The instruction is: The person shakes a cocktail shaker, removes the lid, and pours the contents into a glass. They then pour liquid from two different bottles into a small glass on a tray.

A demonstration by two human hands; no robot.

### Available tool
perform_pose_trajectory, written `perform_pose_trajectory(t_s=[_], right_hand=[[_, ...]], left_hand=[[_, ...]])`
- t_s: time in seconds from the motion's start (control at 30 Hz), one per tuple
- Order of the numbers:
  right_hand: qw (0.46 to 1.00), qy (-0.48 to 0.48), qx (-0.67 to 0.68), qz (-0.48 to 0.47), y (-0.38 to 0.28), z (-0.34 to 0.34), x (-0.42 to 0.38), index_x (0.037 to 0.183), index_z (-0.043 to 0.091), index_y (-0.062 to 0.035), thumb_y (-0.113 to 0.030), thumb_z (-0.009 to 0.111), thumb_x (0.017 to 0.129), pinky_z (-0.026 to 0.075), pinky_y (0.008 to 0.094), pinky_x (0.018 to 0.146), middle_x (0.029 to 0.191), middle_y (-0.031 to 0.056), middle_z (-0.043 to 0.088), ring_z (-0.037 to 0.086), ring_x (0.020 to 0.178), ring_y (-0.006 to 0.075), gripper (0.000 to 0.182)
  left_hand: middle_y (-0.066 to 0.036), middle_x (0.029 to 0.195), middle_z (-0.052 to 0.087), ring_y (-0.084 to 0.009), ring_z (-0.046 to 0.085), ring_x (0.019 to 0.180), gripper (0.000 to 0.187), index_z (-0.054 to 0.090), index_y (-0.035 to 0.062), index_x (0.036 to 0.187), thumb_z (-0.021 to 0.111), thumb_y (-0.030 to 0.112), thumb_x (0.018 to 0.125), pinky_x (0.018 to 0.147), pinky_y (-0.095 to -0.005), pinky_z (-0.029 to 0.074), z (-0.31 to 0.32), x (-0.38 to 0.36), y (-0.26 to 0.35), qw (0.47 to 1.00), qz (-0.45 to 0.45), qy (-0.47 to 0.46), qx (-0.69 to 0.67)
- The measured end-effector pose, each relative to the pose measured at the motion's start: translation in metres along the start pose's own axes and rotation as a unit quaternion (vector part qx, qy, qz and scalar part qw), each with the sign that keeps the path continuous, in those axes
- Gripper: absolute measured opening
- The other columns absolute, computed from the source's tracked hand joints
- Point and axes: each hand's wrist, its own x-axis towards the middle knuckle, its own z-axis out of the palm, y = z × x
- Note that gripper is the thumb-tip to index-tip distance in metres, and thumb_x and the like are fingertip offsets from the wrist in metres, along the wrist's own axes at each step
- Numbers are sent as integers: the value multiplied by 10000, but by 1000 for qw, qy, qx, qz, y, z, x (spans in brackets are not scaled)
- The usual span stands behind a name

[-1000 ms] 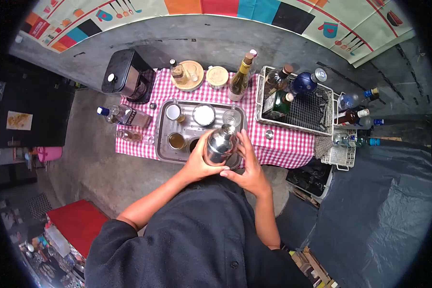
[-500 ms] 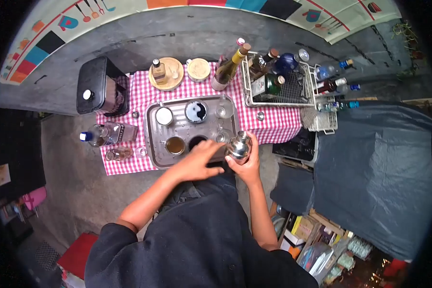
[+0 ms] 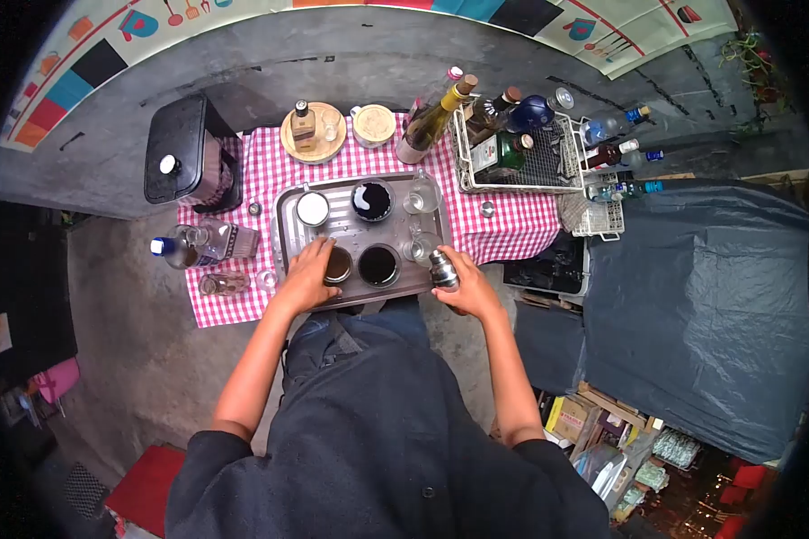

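My right hand [image 3: 469,286] is closed around a metal cocktail shaker [image 3: 441,269], tilted at the tray's near right corner. On the left, my left hand [image 3: 306,280] curves about a glass cup of brown liquid [image 3: 339,265], fingers at its far side and thumb at its near side. Beside that cup stands a glass of dark liquid [image 3: 379,266]. Farther back on the metal tray [image 3: 346,295] are a cup of white liquid [image 3: 313,209] and a dark bowl-like vessel [image 3: 372,200]. Two clear glass mugs, one far [image 3: 422,198] and one near [image 3: 422,248], stand along the right side.
Left of the tray are a black bin [image 3: 184,153], a large clear bottle [image 3: 211,246] and a jar [image 3: 225,284]. Behind it stand a wooden plate with a small bottle [image 3: 304,128], a lidded mug [image 3: 374,126] and a tall bottle [image 3: 431,126]. A wire rack [image 3: 521,187] holds several bottles.
My left hand has moved left and away from near the shaker to the cup of brown liquid. My right hand has lowered the shaker, now tilted, toward the tray's right corner.
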Motion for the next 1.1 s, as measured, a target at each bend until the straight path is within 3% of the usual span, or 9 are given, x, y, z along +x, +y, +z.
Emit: perform_pose_trajectory(t_s=[0.4,0.47,0.63,0.77,0.83,1.1], right_hand=[[998,-57,-5,28,1,-10,8,1461,389,-193,-245,804,701,467,422,982,1272,195,543,560,1158,378,868],[999,-38,-17,2,6,-8,8,1446,408,-173,-215,808,685,477,421,913,1184,170,567,592,1044,350,861],[999,-41,-22,-2,6,-11,7,1450,405,-174,-217,804,689,477,423,910,1175,178,568,590,1040,358,860],[999,-43,-27,5,-2,-14,6,1451,402,-177,-224,806,689,476,427,909,1175,180,568,585,1044,365,864],[998,-50,-27,17,-3,-15,6,1459,391,-196,-237,810,689,476,434,929,1196,189,560,576,1082,376,877],[996,-72,-31,51,-4,-18,7,1465,377,-213,-274,807,691,472,446,960,1229,214,553,559,1137,394,888]], left_hand=[[-160,1456,412,-323,392,1367,888,337,37,1447,813,126,703,1107,-535,285,31,3,-23,998,32,54,3],[-150,1449,421,-319,407,1357,862,346,43,1440,804,125,715,1099,-554,290,33,5,-24,998,34,56,-1],[-118,1417,458,-315,450,1322,791,373,68,1424,783,132,751,1078,-603,304,32,10,-26,998,31,52,-13],[-116,1406,469,-314,453,1318,801,372,74,1429,790,148,750,1082,-601,302,27,8,-24,999,28,42,-17],[-114,1424,479,-295,448,1337,829,372,96,1445,802,150,738,1068,-526,299,28,8,-25,999,23,43,-21],[-117,1406,500,-292,471,1318,822,394,95,1432,816,172,731,1064,-515,301,30,9,-28,998,19,47,-32]])
